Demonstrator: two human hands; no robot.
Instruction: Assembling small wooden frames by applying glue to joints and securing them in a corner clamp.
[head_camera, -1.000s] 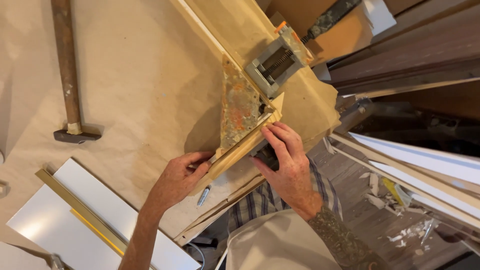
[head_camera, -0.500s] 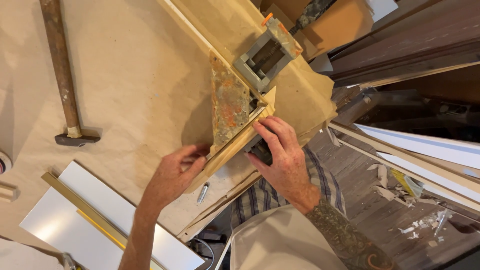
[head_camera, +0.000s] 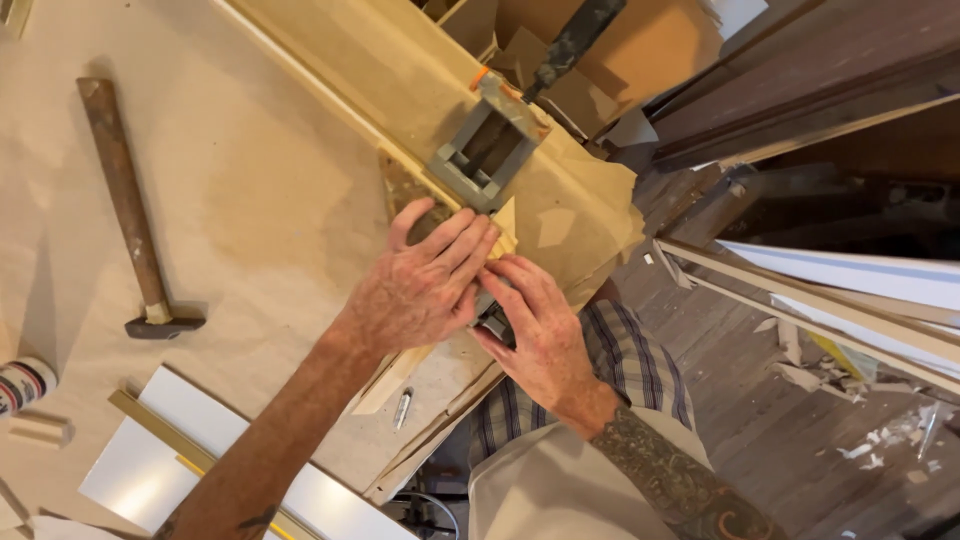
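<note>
My left hand (head_camera: 420, 285) lay flat, fingers spread, pressing down on a pale wood strip (head_camera: 395, 375) that ran diagonally across the paper-covered bench (head_camera: 250, 200). My right hand (head_camera: 535, 335) sat just beside it, touching it, fingers curled around a dark part at the bench edge; I could not tell what it gripped. A grey vise (head_camera: 485, 150) stood just beyond my fingertips. A hammer (head_camera: 130, 215) lay well apart to the left, with a white board (head_camera: 150, 460) near the bottom.
</note>
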